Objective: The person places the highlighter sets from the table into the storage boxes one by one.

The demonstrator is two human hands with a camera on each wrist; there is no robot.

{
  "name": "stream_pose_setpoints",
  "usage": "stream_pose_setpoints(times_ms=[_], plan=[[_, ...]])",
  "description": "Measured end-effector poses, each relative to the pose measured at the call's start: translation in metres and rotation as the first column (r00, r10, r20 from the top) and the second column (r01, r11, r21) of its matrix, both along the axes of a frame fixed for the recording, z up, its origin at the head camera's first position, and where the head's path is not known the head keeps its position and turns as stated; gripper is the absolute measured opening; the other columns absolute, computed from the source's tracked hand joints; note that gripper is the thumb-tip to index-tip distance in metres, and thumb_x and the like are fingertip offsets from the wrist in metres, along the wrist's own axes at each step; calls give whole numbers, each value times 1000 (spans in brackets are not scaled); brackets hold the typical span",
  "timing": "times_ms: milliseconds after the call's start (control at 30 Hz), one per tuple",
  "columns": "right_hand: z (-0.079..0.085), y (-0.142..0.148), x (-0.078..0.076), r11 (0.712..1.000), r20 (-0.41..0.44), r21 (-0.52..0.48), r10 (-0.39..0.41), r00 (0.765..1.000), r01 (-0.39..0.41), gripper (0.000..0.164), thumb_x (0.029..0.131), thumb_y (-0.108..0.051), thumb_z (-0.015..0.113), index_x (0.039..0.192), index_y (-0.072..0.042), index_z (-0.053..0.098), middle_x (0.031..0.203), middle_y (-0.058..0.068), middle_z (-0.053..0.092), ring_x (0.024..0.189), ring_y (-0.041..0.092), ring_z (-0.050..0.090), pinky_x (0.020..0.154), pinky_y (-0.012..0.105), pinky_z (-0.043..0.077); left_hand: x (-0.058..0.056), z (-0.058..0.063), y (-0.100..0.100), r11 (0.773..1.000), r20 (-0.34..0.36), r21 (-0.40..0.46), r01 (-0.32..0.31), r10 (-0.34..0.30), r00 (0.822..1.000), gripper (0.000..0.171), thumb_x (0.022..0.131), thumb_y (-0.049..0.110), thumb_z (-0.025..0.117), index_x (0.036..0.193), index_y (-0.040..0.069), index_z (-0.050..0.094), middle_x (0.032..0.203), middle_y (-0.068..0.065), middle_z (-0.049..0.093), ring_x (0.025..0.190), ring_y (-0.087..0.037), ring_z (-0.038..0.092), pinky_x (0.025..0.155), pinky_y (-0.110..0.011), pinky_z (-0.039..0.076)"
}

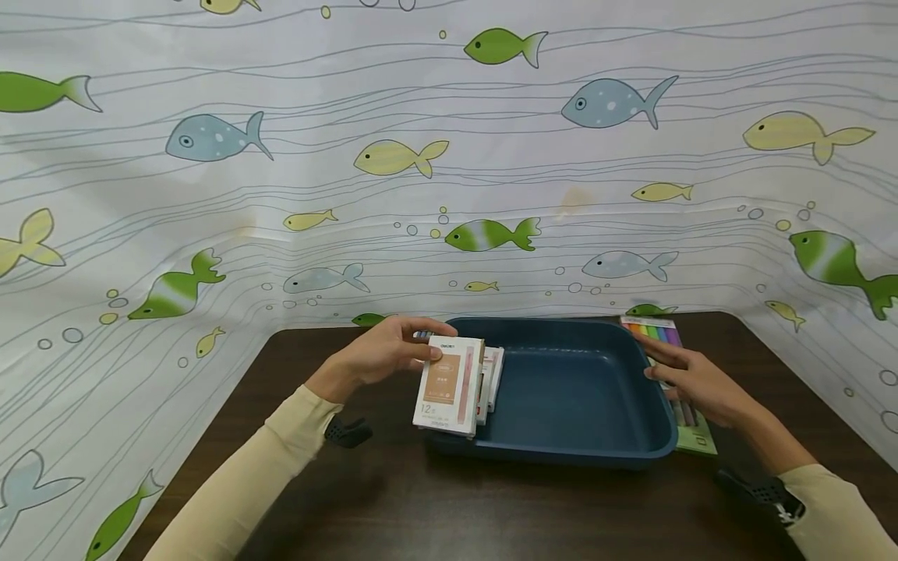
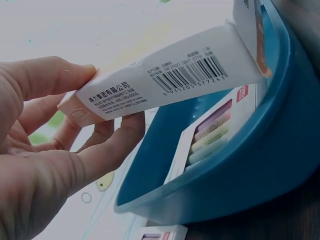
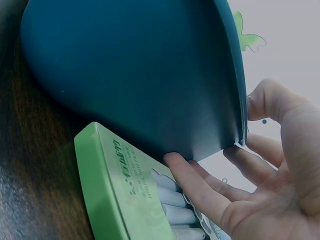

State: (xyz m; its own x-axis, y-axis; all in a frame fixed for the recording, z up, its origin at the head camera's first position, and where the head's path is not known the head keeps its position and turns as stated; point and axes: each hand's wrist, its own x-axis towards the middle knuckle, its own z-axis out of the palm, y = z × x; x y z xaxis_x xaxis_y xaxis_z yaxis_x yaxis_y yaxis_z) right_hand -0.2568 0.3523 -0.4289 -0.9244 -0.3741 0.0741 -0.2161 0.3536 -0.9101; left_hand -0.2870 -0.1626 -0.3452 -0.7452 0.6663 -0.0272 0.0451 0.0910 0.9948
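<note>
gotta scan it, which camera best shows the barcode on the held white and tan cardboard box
Left wrist: the black-striped barcode faces that camera close up. Head shows the front of the box but no barcode; right wrist shows neither.

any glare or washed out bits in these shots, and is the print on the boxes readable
Head view: faint sheen inside the blue tray, smallest print on the held white box unreadable; left wrist view: fish-print backdrop washed nearly white, barcode digits legible; right wrist view: pale speckled glare on the dark table, "HIGHLIGHTER" legible on the green highlighter box.
</note>
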Motion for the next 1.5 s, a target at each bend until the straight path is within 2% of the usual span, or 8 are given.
stream_pose_setpoints(times_ms=[133, 367, 633, 867, 967, 1100, 1333, 1500], plan=[[1, -1, 0, 1000, 10, 11, -5, 1000, 5, 66, 108, -27, 54, 165, -17, 21, 164, 25, 18, 135, 54, 39, 91, 64, 49, -2, -1, 8, 1000, 4, -8, 4, -4, 1000, 50, 95, 4, 70, 143, -4, 54, 135, -24, 55, 109, -37, 61, 92, -50, 53], [5, 0, 1, 1000, 11, 16, -9, 1000, 9, 66, 108, -26, 54, 164, -16, 20, 163, 26, 20, 133, 53, 41, 87, 51, 53, -10, -5, 25, 1000, 40, 7, 31, -31, 999, 48, 96, 2, 69, 142, -3, 55, 130, -26, 58, 106, -37, 65, 87, -51, 56], [4, 1, 1, 1000, 8, 2, -4, 1000, 4, 65, 109, -25, 53, 164, -15, 20, 163, 27, 19, 133, 54, 40, 87, 54, 53, -13, -7, 47, 999, 70, -42, -2, 5, 998, 47, 94, 2, 71, 140, 1, 60, 135, -19, 57, 105, -34, 64, 89, -50, 55], [4, 1, 1, 1000, 21, 16, -20, 1000, 20, 69, 107, -27, 56, 164, -15, 19, 163, 28, 19, 134, 55, 40, 92, 69, 45, -14, -6, 66, 996, 44, -85, 2, 2, 999, 46, 94, 4, 72, 138, 3, 62, 134, -15, 59, 107, -34, 64, 89, -49, 55], [4, 1, 1, 1000, 21, 17, -23, 1000, 23, 69, 107, -28, 56, 164, -15, 19, 162, 28, 20, 134, 55, 40, 92, 68, 46, -12, -3, 73, 994, 29, -108, 12, -9, 1000, 43, 94, 5, 73, 136, 6, 65, 133, -13, 60, 109, -33, 64, 89, -48, 55], [4, 1, 0, 1000, 17, 16, -21, 1000, 20, 69, 107, -28, 56, 164, -15, 20, 162, 28, 21, 134, 54, 40, 92, 69, 46, -11, 1, 83, 992, 22, -121, 35, -33, 999, 46, 94, 5, 72, 139, 4, 62, 131, -13, 62, 109, -33, 64, 89, -47, 56], [3, 1, 0, 1000, 14, 2, -9, 1000, 9, 68, 108, -26, 55, 164, -14, 20, 163, 28, 19, 134, 56, 39, 92, 69, 45, -9, 3, 96, 993, 20, -109, 49, -47, 999, 43, 95, 4, 71, 137, 5, 64, 132, -13, 60, 108, -33, 64, 87, -46, 56], [2, 1, 1, 1000, 8, -5, -3, 1000, 3, 67, 108, -26, 54, 164, -13, 20, 162, 28, 20, 134, 57, 39, 92, 68, 46, -8, 3, 100, 986, -25, -162, 31, -36, 999, 40, 98, 7, 70, 138, 9, 64, 142, -12, 52, 114, -25, 63, 99, -51, 49]])
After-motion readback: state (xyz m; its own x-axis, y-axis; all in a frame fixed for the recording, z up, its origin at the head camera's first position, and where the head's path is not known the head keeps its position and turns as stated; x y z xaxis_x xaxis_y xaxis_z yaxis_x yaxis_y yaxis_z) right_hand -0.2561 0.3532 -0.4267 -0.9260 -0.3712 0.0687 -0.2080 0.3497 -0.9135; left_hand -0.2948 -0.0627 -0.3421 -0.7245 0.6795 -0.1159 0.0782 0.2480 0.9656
